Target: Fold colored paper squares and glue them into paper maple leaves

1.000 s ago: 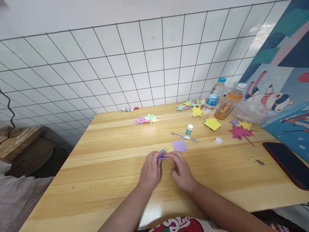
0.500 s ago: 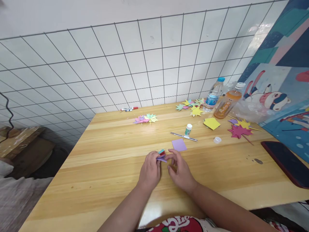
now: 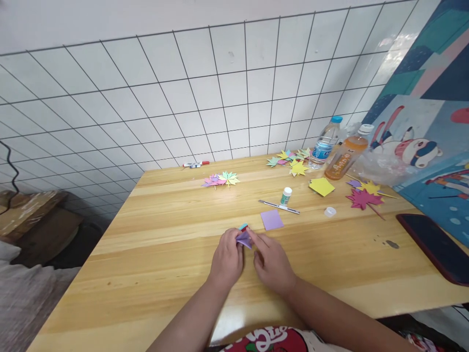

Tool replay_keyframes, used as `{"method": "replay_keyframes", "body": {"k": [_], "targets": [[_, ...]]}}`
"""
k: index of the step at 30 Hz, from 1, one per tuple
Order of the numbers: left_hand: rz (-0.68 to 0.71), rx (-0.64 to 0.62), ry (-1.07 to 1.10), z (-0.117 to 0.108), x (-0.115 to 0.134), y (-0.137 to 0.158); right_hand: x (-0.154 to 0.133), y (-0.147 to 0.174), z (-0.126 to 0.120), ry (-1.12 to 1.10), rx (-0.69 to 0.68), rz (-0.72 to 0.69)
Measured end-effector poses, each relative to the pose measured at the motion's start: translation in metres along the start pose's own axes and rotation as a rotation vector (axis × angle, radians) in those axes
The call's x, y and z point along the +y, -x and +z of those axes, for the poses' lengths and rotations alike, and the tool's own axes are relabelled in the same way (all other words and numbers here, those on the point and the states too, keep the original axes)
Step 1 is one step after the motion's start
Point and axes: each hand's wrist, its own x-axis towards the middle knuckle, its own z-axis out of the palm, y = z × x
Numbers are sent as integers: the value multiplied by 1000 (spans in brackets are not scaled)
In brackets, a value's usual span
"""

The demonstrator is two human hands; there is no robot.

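Observation:
My left hand [image 3: 226, 256] is closed on a folded piece of purple paper [image 3: 244, 239], whose layers fan apart at the right. A small light-blue and red object [image 3: 243, 228] pokes out just behind the paper; most of it is hidden, so I cannot tell what it is. With its index finger stretched out, my right hand [image 3: 273, 264] touches the upper right of the folded paper. Its thumb stays apart below. Beyond the hands a flat purple paper square [image 3: 271, 220] lies on the table.
Behind the square are a silver craft knife [image 3: 278, 207] and a glue stick [image 3: 286, 196], its cap [image 3: 330, 212] to the right. Paper leaves [image 3: 221, 180], yellow paper [image 3: 321, 187], a water bottle [image 3: 324, 146] and an orange drink bottle [image 3: 345, 159] stand farther back. A phone [image 3: 432, 247] lies right.
The index finger of my right hand has moved forward and left onto the paper's upper edge. The paper's layers have spread and tilted more into view. My left hand stays about the same.

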Motion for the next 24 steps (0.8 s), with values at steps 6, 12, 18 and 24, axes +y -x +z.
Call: {"method": "replay_keyframes", "body": {"k": [6, 12, 18, 24], "targets": [[-9, 20, 3, 1, 0, 0, -1, 4, -2, 184, -32, -93], [-5, 23, -17, 2, -2, 1, -1, 5, -2, 235, -28, -101], [-23, 5, -23, 2, -3, 2, -3, 4, -2, 201, -13, -78], [-1, 12, -18, 1, 0, 1, -3, 3, -1, 123, 83, -40]]}}
